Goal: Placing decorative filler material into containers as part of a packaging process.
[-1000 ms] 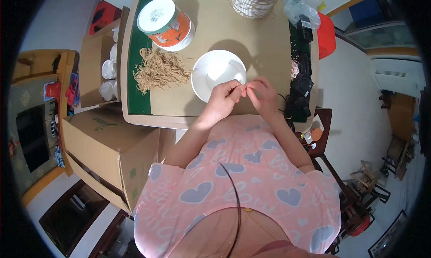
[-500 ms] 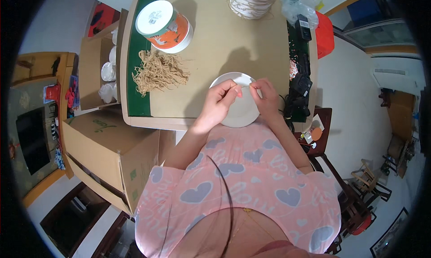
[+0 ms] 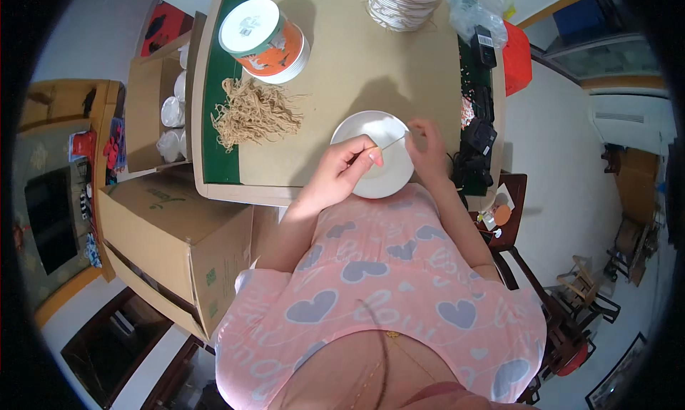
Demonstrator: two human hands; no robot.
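A round white tub or bowl (image 3: 385, 182) stands at the table's near edge, against my pink dress. Over it, my left hand (image 3: 339, 171) pinches one end of a short, thin tan cord (image 3: 394, 141) between thumb and fingers. The cord runs up and right to the fingertips of my right hand (image 3: 429, 157), which are also pinched together. Whether the cord passes through the tub's rim cannot be made out. On the left of the table lies a loose heap of tan cords (image 3: 255, 116).
Behind the heap stands an orange, green and white stack of tubs (image 3: 264, 46). A white stack wrapped with cords (image 3: 403, 7) is at the far edge. Black devices (image 3: 477, 142) and a clear plastic bag (image 3: 474, 11) line the right side. Cardboard boxes (image 3: 164, 217) are at the left.
My hands have drawn slightly apart, and a length of cord now shows between them. The left hand moved a little down and left.
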